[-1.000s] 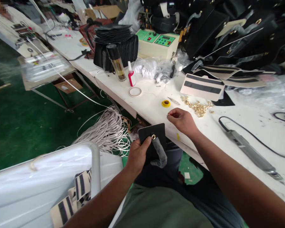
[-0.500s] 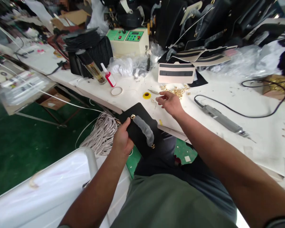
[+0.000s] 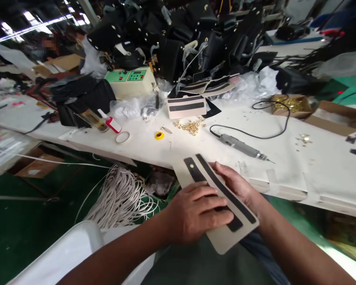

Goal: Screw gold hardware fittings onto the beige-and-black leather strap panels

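Observation:
Between my hands is a flat bag panel, beige side up and tilted, with two black strips and a brass-coloured stud near its upper end. My left hand lies over its left edge, fingers across the face and one strip; the thumb is hidden. Around the right edge closes my right hand, its fingers mostly behind the panel. On the table beyond lie gold-coloured metal fittings, a yellow roll and a small pointed tool. A grey electric screwdriver rests further right.
A similar beige panel stands at the table's back, near plastic wrapping. Left are a red bottle and a white ring. A cardboard box is at right. White cord heaps below the table's left edge.
The panel now shows its beige side instead of the black side with the plastic-wrapped handle. My right hand has come back from the fittings to the panel. The view has swung right.

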`<move>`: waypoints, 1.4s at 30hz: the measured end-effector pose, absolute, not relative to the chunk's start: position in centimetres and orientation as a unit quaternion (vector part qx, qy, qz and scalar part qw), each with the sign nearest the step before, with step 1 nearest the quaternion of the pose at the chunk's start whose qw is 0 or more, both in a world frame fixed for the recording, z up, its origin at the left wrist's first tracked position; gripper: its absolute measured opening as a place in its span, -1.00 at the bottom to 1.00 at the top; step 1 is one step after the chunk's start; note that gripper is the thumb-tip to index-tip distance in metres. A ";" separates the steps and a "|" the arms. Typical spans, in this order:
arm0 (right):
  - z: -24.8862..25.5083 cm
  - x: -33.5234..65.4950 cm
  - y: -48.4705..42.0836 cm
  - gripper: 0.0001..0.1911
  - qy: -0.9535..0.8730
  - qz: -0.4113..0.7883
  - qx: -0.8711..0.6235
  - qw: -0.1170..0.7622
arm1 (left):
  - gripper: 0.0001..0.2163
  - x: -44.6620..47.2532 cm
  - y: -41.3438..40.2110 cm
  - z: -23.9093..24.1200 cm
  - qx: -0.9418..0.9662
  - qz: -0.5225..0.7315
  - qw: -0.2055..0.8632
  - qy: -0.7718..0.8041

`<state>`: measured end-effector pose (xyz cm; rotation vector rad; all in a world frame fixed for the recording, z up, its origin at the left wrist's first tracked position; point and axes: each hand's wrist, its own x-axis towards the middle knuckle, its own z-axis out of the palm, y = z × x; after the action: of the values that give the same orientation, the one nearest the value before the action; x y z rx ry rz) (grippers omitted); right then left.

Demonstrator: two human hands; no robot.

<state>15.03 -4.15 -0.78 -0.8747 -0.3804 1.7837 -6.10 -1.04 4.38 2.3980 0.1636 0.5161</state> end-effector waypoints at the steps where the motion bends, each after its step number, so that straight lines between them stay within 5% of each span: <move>1: -0.7 15.7 -4.5 -0.63 -0.164 0.726 -0.384 0.546 | -0.51 -5.7 -1.2 3.9 0.926 0.169 0.333 0.050; 7: -1.0 18.4 -6.0 -0.64 -0.156 0.625 -0.431 0.631 | -0.48 -5.0 -0.6 2.6 0.941 0.146 0.302 0.037; 12: -0.9 18.7 -6.9 -0.63 -0.140 0.590 -0.445 0.659 | -0.12 -5.0 0.9 2.6 0.908 0.246 0.325 0.094; 20: -1.0 17.6 -7.3 -0.65 -0.149 0.580 -0.442 0.668 | -0.39 -1.3 2.2 1.3 0.636 0.352 0.571 0.383; 29: -0.8 16.9 -7.5 -0.72 -0.137 0.598 -0.414 0.673 | -0.41 1.3 2.5 1.8 0.443 0.380 0.721 0.374; 33: -0.8 16.5 -7.5 -0.76 -0.146 0.603 -0.405 0.672 | -0.59 1.4 2.1 2.1 0.462 0.311 0.735 0.388; 42: -1.2 16.3 -7.3 -0.80 -0.176 0.585 -0.407 0.679 | -0.63 1.5 2.2 2.4 0.518 0.311 0.677 0.420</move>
<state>16.31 -7.30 -1.19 -0.9136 -0.3951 1.3147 1.49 2.23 2.39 1.1638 0.9442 0.6981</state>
